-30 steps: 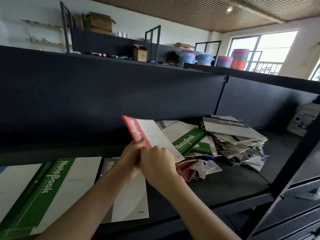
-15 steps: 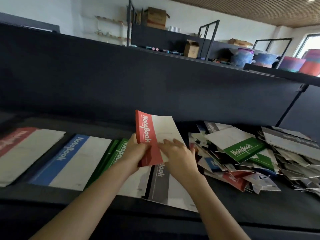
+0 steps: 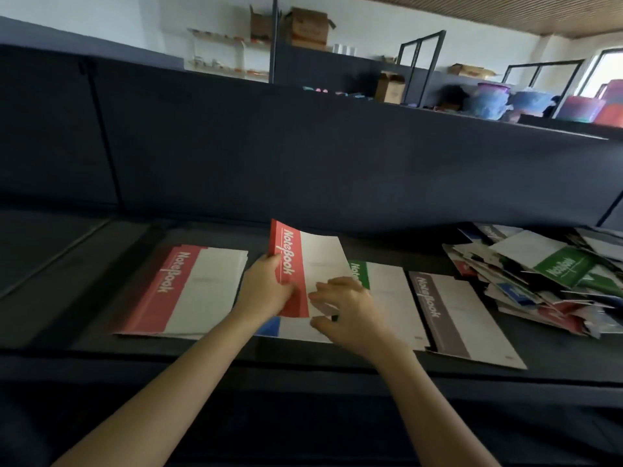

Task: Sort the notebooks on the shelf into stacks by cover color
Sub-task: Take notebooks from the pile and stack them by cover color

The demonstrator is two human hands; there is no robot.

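Over dark shelf [image 3: 67, 271], left hand [image 3: 266, 289] grips red notebook [image 3: 288, 251] lettered "NoteBook".

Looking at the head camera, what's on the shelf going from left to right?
Red stack → red notebook held in the left hand → green stack → grey stack → unsorted pile. The blue stack, mostly hidden under that notebook, is left out.

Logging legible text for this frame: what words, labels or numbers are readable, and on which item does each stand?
"NoteBook": red band of the held red notebook.
"NoteBook": top cover of the red stack.
"NoteBook": grey notebook.
"NoteBook": green notebook on the jumbled pile.
"Not", the rest hidden: green stack.
cardboard boxes: markings too blurred to read.
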